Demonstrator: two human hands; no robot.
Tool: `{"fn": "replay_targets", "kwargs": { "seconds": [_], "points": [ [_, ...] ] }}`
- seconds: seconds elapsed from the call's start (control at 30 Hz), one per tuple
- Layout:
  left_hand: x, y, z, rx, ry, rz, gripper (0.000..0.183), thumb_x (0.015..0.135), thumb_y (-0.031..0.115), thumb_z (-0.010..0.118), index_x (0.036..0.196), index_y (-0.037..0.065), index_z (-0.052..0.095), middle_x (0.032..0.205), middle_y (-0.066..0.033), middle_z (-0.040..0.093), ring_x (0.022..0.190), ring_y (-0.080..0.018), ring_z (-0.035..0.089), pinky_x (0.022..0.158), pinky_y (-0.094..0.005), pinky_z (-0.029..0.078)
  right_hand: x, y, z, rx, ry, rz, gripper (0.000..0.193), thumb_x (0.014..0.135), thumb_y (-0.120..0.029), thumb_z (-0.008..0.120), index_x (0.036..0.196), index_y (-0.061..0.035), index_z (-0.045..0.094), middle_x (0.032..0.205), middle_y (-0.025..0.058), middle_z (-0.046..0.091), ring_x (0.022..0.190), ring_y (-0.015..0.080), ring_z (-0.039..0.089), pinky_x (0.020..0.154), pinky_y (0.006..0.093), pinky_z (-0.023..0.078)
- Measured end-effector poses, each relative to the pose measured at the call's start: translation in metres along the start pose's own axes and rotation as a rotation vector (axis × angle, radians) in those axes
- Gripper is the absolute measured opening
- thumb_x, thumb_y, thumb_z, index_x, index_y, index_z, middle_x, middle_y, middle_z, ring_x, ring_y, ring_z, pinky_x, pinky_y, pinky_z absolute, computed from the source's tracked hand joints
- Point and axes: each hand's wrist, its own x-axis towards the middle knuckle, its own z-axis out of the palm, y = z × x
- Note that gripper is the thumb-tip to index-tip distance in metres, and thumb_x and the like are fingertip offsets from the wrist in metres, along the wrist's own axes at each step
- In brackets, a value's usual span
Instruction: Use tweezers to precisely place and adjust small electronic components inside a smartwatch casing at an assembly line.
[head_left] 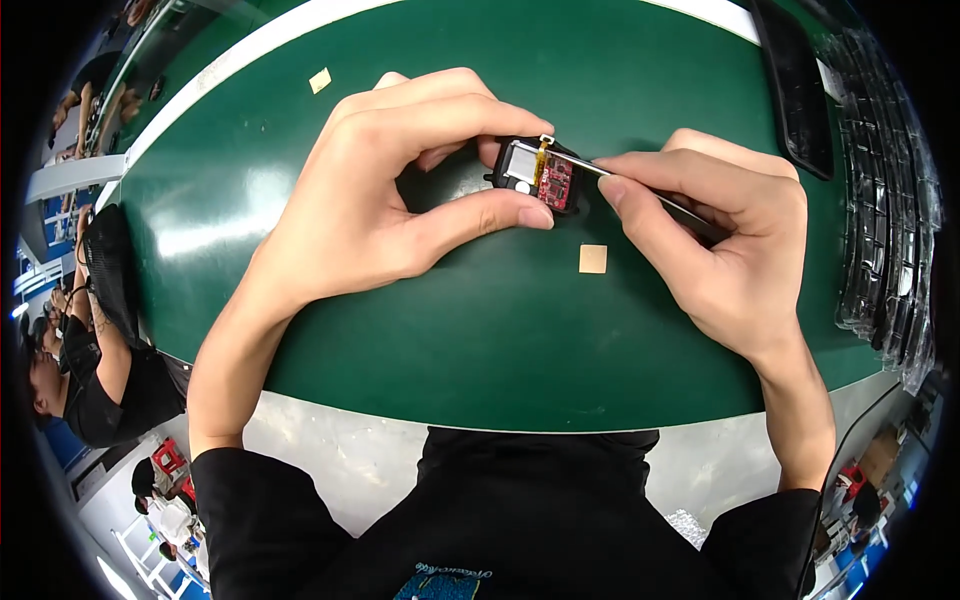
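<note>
My left hand (400, 170) grips a small black electronic device (506, 183) between thumb and fingers, above the green table. Its casing lies open, showing a silver battery-like block (521, 163) and a red circuit board (556, 184). A thin yellow flex strip (541, 162) runs between them, with a small white end near my left index fingertip. In my right hand (710, 205) is a slim metal tool, seemingly tweezers (580, 162), pinched between thumb and index finger. The tool's tip reaches the upper edge of the device, beside the strip.
On the green table (450, 360) lie a beige square (593, 259) just below the device and another pale piece (320, 80) at the far left. Stacked clear plastic trays (885, 200) and a black tray (792, 85) line the right side. A person in black (100, 370) sits at left.
</note>
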Motion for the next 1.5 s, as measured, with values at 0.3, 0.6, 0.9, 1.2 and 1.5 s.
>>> {"fn": "replay_targets", "kwargs": {
  "seconds": [0.3, 0.6, 0.9, 1.2, 1.5],
  "points": [
    [0.001, 0.0, -0.001, -0.012, -0.007, 0.007, 0.056, 0.072, 0.014, 0.099, 0.124, 0.005, 0.084, 0.087, -0.0018, 0.067, 0.074, -0.0147, 0.046, 0.073, -0.0316, 0.037, 0.0, -0.003, 0.001, -0.001, 0.007, 0.03, 0.012, 0.093, 0.005, 0.081, 0.104, 0.004, 0.086, 0.068, -0.001, 0.06, 0.056, 0.0019, 0.045, 0.051, 0.0247, 0.027],
    [0.001, 0.003, -0.001, -0.072, 0.022, -0.074, 0.053, 0.073, 0.008, 0.098, 0.123, 0.001, 0.081, 0.093, -0.0023, 0.072, 0.075, -0.0131, 0.045, 0.074, -0.0296, 0.039, -0.004, 0.007, -0.001, -0.07, 0.066, -0.096, 0.022, 0.087, 0.009, 0.084, 0.109, 0.0024, 0.087, 0.069, -0.0007, 0.06, 0.056, 0.0024, 0.046, 0.051, 0.0243, 0.029],
    [0.003, -0.002, -0.001, -0.039, 0.007, 0.013, 0.052, 0.072, 0.008, 0.098, 0.121, 0.001, 0.081, 0.09, -0.0014, 0.071, 0.072, -0.0124, 0.044, 0.073, -0.0299, 0.039, -0.003, 0.004, 0.004, -0.201, 0.088, -0.203, 0.028, 0.083, 0.011, 0.086, 0.11, 0.0016, 0.087, 0.07, 0.0, 0.061, 0.055, 0.0044, 0.046, 0.051, 0.025, 0.032],
    [0.002, -0.014, -0.011, -0.129, -0.075, 0.048, 0.055, 0.073, 0.011, 0.099, 0.124, 0.001, 0.081, 0.103, -0.0036, 0.077, 0.072, -0.0106, 0.044, 0.073, -0.0279, 0.04, -0.001, 0.001, -0.001, -0.044, 0.021, -0.099, 0.018, 0.091, 0.008, 0.083, 0.108, 0.0029, 0.087, 0.07, 0.0017, 0.066, 0.056, 0.0045, 0.049, 0.051, 0.0253, 0.032],
    [0.003, -0.016, -0.014, -0.12, -0.118, 0.077, 0.053, 0.075, 0.018, 0.099, 0.124, 0.004, 0.082, 0.107, -0.0042, 0.078, 0.074, -0.0111, 0.045, 0.071, -0.0274, 0.039, -0.001, -0.002, -0.003, -0.014, -0.025, -0.04, 0.014, 0.092, 0.005, 0.083, 0.105, 0.0036, 0.087, 0.07, 0.0018, 0.067, 0.056, 0.004, 0.05, 0.052, 0.0247, 0.031]
  ]
}}
